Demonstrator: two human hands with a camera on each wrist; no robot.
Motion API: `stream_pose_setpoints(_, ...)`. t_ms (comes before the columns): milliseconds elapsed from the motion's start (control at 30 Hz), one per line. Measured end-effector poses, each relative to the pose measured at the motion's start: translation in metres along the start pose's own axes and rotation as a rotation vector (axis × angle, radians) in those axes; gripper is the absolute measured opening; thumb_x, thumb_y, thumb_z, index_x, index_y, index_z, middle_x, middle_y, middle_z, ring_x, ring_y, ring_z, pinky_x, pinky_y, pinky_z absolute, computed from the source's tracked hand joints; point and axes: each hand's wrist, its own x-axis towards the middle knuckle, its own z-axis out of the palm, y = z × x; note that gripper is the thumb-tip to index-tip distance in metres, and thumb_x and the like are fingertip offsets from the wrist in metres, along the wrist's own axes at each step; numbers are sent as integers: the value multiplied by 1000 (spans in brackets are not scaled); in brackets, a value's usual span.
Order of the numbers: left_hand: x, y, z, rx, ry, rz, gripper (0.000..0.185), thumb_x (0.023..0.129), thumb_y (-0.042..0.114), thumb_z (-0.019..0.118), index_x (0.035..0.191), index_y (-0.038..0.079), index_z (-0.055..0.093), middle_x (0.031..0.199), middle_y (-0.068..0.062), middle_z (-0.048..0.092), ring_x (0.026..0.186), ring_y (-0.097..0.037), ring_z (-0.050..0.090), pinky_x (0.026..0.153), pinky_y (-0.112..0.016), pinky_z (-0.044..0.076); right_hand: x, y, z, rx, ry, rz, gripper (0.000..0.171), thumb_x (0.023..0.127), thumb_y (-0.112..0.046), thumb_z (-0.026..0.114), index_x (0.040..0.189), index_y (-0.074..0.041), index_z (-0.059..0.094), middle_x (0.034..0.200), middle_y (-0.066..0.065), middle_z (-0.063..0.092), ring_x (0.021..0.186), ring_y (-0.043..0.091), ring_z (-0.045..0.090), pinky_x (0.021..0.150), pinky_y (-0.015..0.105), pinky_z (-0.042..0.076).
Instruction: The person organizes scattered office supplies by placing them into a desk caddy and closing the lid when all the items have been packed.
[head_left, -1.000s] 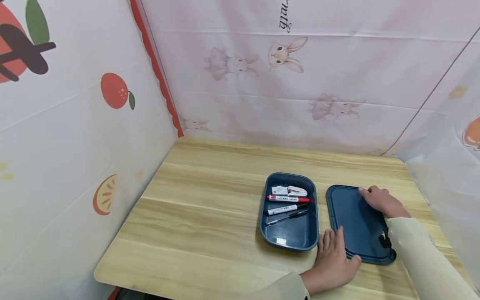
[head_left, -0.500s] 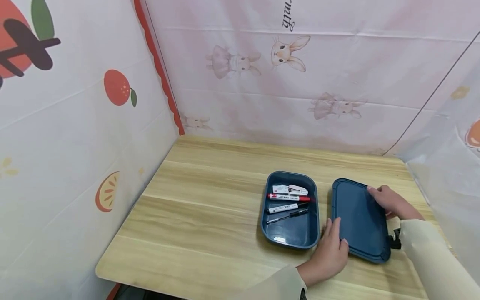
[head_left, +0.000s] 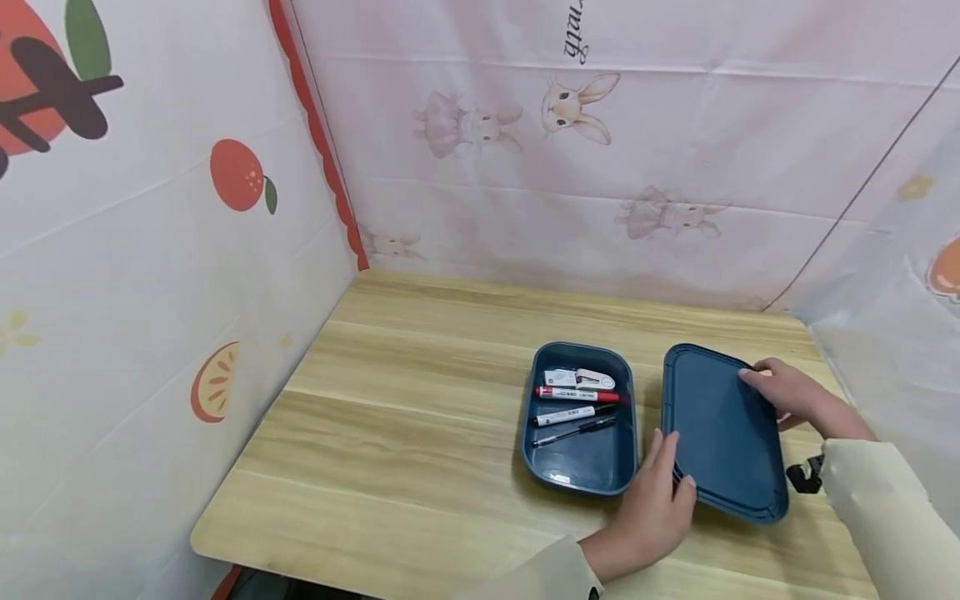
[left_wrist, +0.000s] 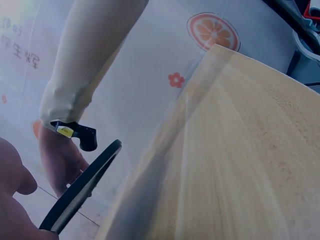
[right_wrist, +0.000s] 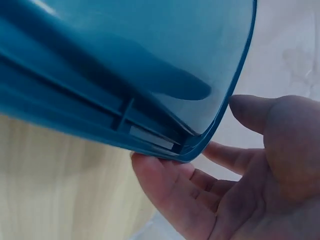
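A dark blue rectangular lid (head_left: pixel 723 429) is tilted up over the right side of the table, between my two hands. My left hand (head_left: pixel 648 504) holds its near left edge, thumb over the rim. At the upper right edge my right hand (head_left: pixel 798 396) grips the lid, thumb on top and fingers beneath; the right wrist view shows fingertips under the ribbed rim (right_wrist: pixel 175 152). Just left of my left fingers stands the matching blue box (head_left: pixel 581 475), uncovered. Inside lie a red marker (head_left: pixel 573 394), a black-capped marker (head_left: pixel 570 415), a black pen (head_left: pixel 573 432) and small white items (head_left: pixel 595 380) at the far end.
The light wooden table (head_left: pixel 405 417) extends left of the box. Printed cloth walls (head_left: pixel 480 225) enclose its back and sides. A black wrist device (head_left: pixel 805 475) sits at my right cuff.
The lid has come up off the table and tilted, its right side rising. My right hand has shifted right with it, and my left hand has closed onto the left edge. The box stays put.
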Motion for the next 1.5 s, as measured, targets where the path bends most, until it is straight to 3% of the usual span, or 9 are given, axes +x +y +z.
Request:
stream_pose_setpoints(267, -16, 8, -22, -16, 0, 48, 55, 109, 37, 38, 160, 23, 25, 168, -3, 15, 152, -21, 26, 116, -44, 37, -6, -21, -2, -30, -11, -30, 80, 109, -48, 27, 147, 21, 16, 131, 51, 39, 85, 37, 69, 68, 45, 61)
stream_pose_setpoints(667, -35, -1, -54, -69, 114, -13, 53, 110, 36, 36, 160, 24, 27, 169, 1, 13, 153, -20, 21, 118, -47, 32, -1, -66, 13, 58, -54, -130, 78, 109, -48, 31, 152, 15, 14, 134, 44, 41, 86, 31, 63, 71, 44, 61)
stream_pose_setpoints(967, -51, -17, -89, -107, 257, -7, 50, 109, 28, 44, 157, 20, 35, 166, 5, 21, 152, -18, 24, 118, -45, 31, 1, -90, 39, 200, -62, -208, 68, 109, -40, 38, 154, 8, 21, 85, 15, 52, 69, 23, 56, 68, 43, 61)
stream_pose_setpoints(1067, -57, -24, -101, -113, 312, 38, 47, 108, 21, 45, 155, 14, 40, 164, 1, 27, 150, -18, 28, 114, -40, 37, 5, -96, 47, 254, -65, -231, 63, 109, -36, 40, 154, 7, 24, 94, 17, 52, 70, 23, 57, 69, 44, 62)
stream_pose_setpoints(1133, -60, -28, -107, -107, 336, 45, 46, 108, 18, 45, 154, 13, 41, 164, -2, 30, 136, -22, 50, 103, -32, 50, 8, -100, 51, 289, -73, -237, 61, 110, -34, 41, 154, 5, 25, 102, 20, 51, 72, 23, 58, 70, 45, 62)
stream_pose_setpoints(1233, -66, -34, -112, -92, 371, 39, 44, 108, 14, 45, 153, 11, 43, 162, -8, 34, 132, -25, 54, 100, -29, 51, 12, -107, 57, 327, -88, -239, 59, 110, -32, 40, 155, 4, 26, 107, 22, 50, 74, 24, 57, 72, 47, 61)
stream_pose_setpoints(1300, -70, -37, -114, -93, 398, 38, 44, 108, 10, 45, 151, 9, 45, 161, -10, 36, 131, -28, 55, 103, -31, 49, 14, -112, 60, 338, -93, -243, 58, 110, -31, 41, 155, 3, 27, 108, 21, 50, 75, 25, 57, 72, 48, 61)
stream_pose_setpoints(1367, -74, -40, -114, -97, 433, 41, 43, 107, 5, 45, 150, 7, 47, 160, -12, 38, 145, -25, 38, 112, -36, 38, 15, -117, 62, 338, -92, -255, 57, 110, -30, 41, 154, 4, 30, 108, 21, 51, 75, 25, 57, 72, 48, 61)
stream_pose_setpoints(1500, -79, -45, -116, -126, 473, 49, 43, 106, 2, 45, 148, 6, 49, 159, -13, 38, 146, -25, 36, 113, -37, 36, 18, -125, 68, 341, -75, -268, 52, 110, -28, 41, 150, 4, 37, 104, 19, 54, 76, 27, 58, 69, 45, 61)
